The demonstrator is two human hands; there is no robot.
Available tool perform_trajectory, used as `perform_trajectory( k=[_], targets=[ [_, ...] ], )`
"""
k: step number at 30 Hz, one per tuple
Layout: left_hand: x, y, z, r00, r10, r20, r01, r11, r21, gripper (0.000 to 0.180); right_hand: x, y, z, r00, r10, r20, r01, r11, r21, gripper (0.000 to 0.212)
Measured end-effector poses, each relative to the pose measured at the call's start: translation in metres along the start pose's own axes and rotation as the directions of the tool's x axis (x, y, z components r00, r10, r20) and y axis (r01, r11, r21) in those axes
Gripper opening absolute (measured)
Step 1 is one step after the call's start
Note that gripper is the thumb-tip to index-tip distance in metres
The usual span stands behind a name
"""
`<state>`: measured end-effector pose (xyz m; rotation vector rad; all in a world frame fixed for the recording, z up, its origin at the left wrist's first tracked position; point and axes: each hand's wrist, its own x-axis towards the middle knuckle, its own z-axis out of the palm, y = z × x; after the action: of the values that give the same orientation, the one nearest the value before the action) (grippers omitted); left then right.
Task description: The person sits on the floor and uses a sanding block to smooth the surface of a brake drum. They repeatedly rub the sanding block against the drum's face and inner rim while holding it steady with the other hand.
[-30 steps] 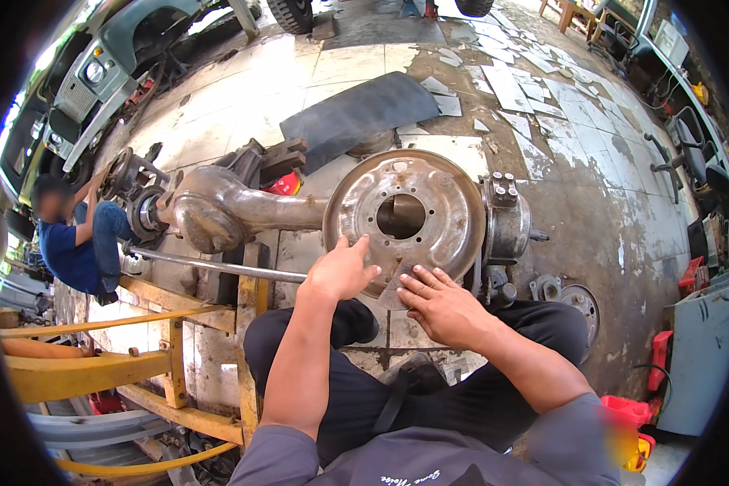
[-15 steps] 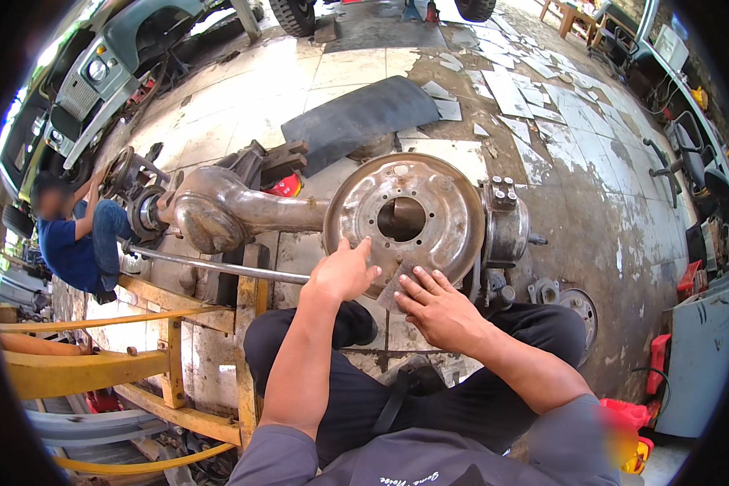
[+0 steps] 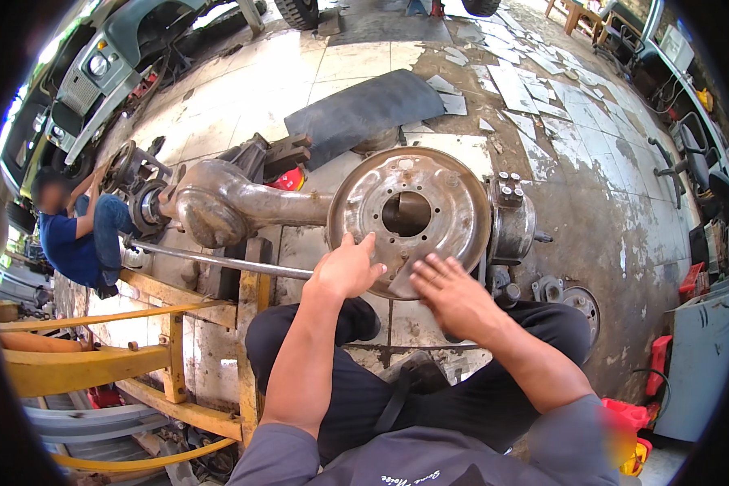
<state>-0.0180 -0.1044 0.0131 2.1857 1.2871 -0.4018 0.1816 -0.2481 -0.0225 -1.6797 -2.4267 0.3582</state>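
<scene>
A round, rust-streaked metal backing plate [image 3: 458, 190] with a large centre hole and a ring of bolt holes faces me at the end of an axle housing [image 3: 287, 209]. My left hand [image 3: 348, 267] lies against its lower left part, fingers stretched out, holding nothing. At the lower edge, my right hand [image 3: 455, 298] presses a grey-brown piece of sandpaper [image 3: 402, 283] flat to the metal under its slightly blurred fingers. The sheet's right part is hidden beneath that hand.
A metal rod [image 3: 227, 261] runs leftward below the axle, over a yellow frame [image 3: 170, 356]. Right of the plate stands a metal cylinder [image 3: 512, 223]. A co-worker [image 3: 77, 235] crouches at the axle's far left. Beyond lies a dark curved panel [image 3: 364, 113], with broken tiles [image 3: 510, 85] farther right.
My right hand has shifted slightly right over the plate with the sandpaper. My left hand keeps its place on the plate. The whole view has moved a little.
</scene>
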Motion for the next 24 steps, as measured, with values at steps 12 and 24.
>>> perform_trajectory(
  k=[12,24],
  targets=[
    [-0.004,0.004,-0.005,1.000,-0.015,0.004,0.015,1.000,0.004,0.075,-0.002,0.007,-0.011,0.995,0.103,0.000,-0.103,0.995,-0.014,0.048],
    [-0.005,0.007,-0.007,0.999,-0.032,0.018,0.032,0.999,0.003,0.074,-0.003,0.013,-0.012,0.988,0.148,-0.042,-0.148,0.989,0.011,0.045]
  ],
)
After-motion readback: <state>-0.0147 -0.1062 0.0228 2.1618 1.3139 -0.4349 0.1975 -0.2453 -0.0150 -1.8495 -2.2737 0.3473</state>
